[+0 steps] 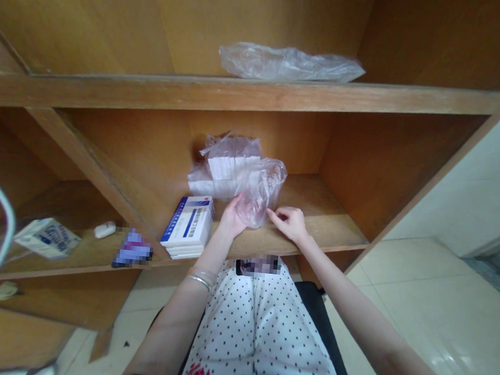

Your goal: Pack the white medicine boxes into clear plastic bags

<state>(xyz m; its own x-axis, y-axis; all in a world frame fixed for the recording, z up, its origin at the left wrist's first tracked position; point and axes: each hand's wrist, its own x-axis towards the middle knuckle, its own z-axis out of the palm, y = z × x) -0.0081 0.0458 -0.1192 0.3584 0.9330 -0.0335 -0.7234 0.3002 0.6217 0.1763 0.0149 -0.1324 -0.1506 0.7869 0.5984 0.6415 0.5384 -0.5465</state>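
A clear plastic bag stands puffed up over the middle shelf. My left hand holds it from the left, its fingers partly seen through the film. At the bag's lower right edge, my right hand has its fingers curled, thumb and index fingertips pinched on the plastic. Behind the bag lie wrapped packs of white items in thin film. Just left of my left hand is a stack of white and blue boxes with printed lettering.
A folded clear plastic sheet lies on the upper shelf. The left compartment holds a printed carton, a small white item and a blurred purple thing. A white cable curves in at far left. A phone-like object rests on my lap.
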